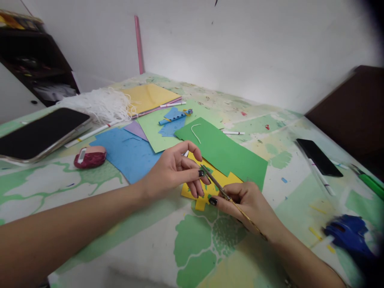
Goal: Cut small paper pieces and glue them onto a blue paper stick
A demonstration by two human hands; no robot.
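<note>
My right hand [246, 204] is closed around a pair of gold-handled scissors [223, 193], whose blades point up and left toward my left fingertips. My left hand [180, 170] is at the blade tips, thumb and fingers curled; a small green bit shows by its fingertips, too small to make out fully. Below both hands lies yellow paper [190, 192] with small green scraps on it. Behind it is a dark green sheet [237, 154] with a thin white string [195, 134] on top.
Blue paper [120, 154], a dark red case [90, 157] and a tablet-like device [42, 132] lie left. Shredded white strands [102, 105] and yellow sheets [153, 97] are behind. At right are a black phone [319, 157], green cutter [372, 185] and blurred blue tool [348, 234].
</note>
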